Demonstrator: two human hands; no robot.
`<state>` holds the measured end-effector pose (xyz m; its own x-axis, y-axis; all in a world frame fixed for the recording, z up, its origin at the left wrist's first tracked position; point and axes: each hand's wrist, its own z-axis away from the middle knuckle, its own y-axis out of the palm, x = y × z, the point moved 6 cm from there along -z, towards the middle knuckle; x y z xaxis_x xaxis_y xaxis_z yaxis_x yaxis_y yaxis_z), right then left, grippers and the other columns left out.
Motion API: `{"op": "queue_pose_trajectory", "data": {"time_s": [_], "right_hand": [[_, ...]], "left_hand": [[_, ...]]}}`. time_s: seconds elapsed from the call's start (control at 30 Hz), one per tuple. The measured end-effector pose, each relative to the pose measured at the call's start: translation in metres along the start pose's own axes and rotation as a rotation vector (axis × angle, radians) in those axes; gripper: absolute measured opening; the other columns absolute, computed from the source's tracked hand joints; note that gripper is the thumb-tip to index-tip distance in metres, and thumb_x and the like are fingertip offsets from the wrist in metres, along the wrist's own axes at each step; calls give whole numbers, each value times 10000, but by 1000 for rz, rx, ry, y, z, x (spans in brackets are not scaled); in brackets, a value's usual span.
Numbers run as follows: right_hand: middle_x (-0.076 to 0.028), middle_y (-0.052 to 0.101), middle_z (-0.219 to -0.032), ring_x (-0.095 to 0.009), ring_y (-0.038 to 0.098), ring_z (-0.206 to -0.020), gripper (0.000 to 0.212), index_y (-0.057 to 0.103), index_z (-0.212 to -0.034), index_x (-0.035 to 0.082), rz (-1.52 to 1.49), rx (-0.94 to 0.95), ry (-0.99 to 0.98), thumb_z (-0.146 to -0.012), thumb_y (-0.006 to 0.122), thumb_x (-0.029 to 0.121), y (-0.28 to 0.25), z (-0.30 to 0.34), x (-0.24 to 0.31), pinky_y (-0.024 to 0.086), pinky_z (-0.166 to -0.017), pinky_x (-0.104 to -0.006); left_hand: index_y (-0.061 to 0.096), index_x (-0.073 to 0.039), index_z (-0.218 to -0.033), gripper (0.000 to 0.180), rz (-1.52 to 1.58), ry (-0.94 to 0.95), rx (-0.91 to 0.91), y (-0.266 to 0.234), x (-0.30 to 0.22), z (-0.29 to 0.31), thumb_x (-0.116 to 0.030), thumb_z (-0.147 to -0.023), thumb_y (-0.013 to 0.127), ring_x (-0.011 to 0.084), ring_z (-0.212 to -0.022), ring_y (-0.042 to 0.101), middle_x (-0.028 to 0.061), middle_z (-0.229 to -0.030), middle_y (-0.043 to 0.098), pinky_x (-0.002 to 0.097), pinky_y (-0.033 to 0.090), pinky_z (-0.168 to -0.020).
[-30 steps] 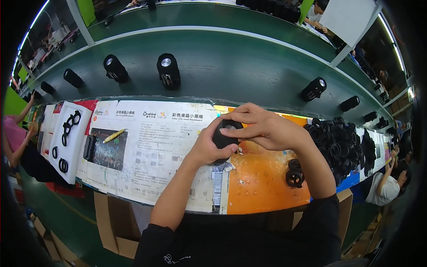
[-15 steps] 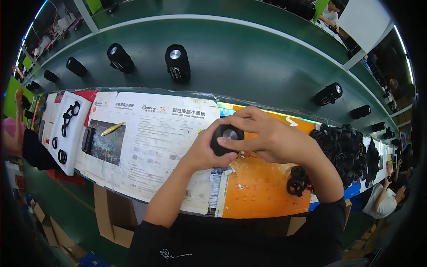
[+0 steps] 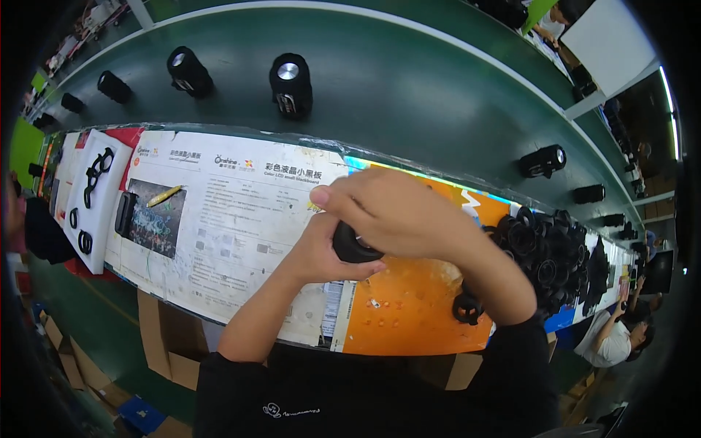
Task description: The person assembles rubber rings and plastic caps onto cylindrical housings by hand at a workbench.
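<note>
We note the black cylinder (image 3: 353, 248) above the seam of white sheet (image 3: 234, 255) and orange sheet (image 3: 409, 314): the left hand (image 3: 318, 252) cups it, thumb pressed nearside, presumably for steadiness; the right hand (image 3: 398, 212) arches over, its fingers' grip undeterminable.

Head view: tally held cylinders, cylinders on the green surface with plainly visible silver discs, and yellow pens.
Held black cylinder: 1
Black cylinders on the green surface, silver discs plainly visible: 3
Yellow pen: 1
Total: 5

The right hand (image 3: 388, 210) hides most of the top of the black cylinder (image 3: 351, 249).
</note>
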<state>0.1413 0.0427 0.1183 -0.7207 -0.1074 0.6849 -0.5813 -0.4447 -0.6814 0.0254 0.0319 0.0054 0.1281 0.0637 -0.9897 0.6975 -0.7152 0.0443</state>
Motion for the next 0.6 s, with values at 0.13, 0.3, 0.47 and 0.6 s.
{"op": "queue_pose_trajectory", "data": {"time_s": [0.13, 0.3, 0.47, 0.6], "right_hand": [[-291, 768, -986, -471, 728, -963, 585, 757, -972, -54, 125, -65, 4, -1171, 435, 393, 22, -5, -13, 547, -948, -514], [-286, 758, -990, -466, 711, -974, 509, 739, -945, -79, 13, -269, 121, -1053, 515, 365, 28, -3, -24, 550, -964, -512], [-292, 738, -1023, -464, 691, -996, 468, 721, -957, -76, 24, -313, 77, -1024, 527, 346, 31, -1, -24, 538, -955, -525], [-250, 721, -1036, -454, 678, -1019, 378, 692, -951, -36, 165, -295, 2, -1032, 518, 289, 33, -3, -26, 545, -941, -515]], "left_hand": [[576, -24, -1468, 928, -2, -81, 29, 4, 11, -3, -317, -731, 1059, 279, -1394, 604, 148, -1431, 637, 430, 482, -1183], [706, -2, -1319, 714, 74, 28, 32, 4, -3, -7, -275, -749, 1039, 221, -1231, 723, 124, -1268, 773, 382, 554, -1088], [754, 5, -1232, 596, 22, 20, 81, 2, -4, -8, -268, -773, 1018, 211, -1128, 763, 114, -1195, 812, 364, 589, -1021], [716, 19, -1280, 681, 13, 72, 67, 6, 6, -12, -315, -771, 1019, 227, -1132, 749, 128, -1204, 786, 366, 590, -1008]]}}
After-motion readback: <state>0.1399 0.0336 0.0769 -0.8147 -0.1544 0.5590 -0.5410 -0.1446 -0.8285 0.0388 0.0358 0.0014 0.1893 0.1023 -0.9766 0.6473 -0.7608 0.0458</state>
